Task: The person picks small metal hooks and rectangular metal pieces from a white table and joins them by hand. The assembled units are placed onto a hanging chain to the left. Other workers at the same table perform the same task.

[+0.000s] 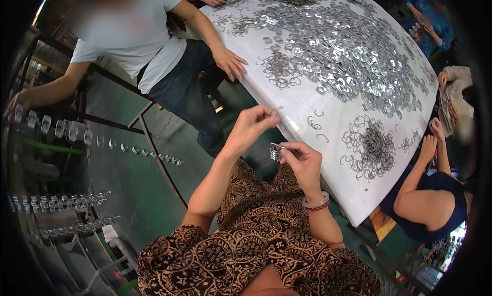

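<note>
Just off the table's near edge, my left hand (pixel 252 126) is closed in a pinch, and a small curved wire hook (pixel 280 110) shows at its fingertips. Slightly lower and to the right, my right hand (pixel 304 163) grips a small bunch of shiny metal pieces (pixel 275 152) hanging from a bar or wire between thumb and fingers. The exact shape of these pieces is too small to tell. On the white table, nearest to my hands, lie several loose wire hooks (pixel 313 123).
A large heap of shiny metal buckles or tabs (pixel 348 60) covers the white-topped table (pixel 335 165), with a pile of wire hooks (pixel 376 145) nearer. A person in a white shirt (pixel 128 35) stands left, beside hanging rows of metal parts (pixel 61 128). Another person (pixel 430 198) sits at right.
</note>
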A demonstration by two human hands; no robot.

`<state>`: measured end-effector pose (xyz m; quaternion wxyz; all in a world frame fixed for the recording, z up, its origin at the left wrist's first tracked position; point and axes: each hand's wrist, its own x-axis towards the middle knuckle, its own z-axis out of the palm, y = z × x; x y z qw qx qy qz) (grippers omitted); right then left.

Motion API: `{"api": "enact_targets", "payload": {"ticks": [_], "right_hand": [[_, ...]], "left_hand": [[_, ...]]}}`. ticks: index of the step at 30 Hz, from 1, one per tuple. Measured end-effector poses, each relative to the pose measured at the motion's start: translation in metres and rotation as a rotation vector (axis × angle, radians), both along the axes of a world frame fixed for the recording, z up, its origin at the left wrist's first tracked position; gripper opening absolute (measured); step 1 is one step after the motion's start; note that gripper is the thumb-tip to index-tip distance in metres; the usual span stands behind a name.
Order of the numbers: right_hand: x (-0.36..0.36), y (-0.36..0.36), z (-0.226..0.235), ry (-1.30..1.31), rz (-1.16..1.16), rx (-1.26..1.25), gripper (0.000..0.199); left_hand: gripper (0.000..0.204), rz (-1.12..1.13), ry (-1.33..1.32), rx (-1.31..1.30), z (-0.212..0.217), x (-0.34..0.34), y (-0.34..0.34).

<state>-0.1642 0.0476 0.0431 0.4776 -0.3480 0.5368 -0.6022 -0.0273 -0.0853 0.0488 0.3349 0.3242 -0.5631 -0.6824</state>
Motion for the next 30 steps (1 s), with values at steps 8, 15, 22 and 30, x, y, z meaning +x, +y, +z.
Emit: {"api": "enact_targets", "payload": {"ticks": [8, 15, 22, 30], "right_hand": [[-0.002, -0.001, 0.007, -0.04, -0.141, -0.017, 0.015], [-0.01, -0.008, 0.006, 0.065, -0.117, -0.084, 0.019], [-0.099, -0.037, 0.0, 0.289, -0.015, -0.151, 0.018], [-0.2, -0.142, -0.079, 1.49, 0.11, -0.232, 0.048]], "left_hand": [[0.016, 0.181, -0.227, -0.744, 0.02, -0.003, 0.06], [0.02, 0.191, -0.215, -0.831, 0.005, -0.018, 0.052], [0.02, 0.02, 0.143, -0.569, -0.013, -0.011, 0.036], [0.013, 0.036, 0.148, -0.552, -0.017, -0.007, 0.039]]}}
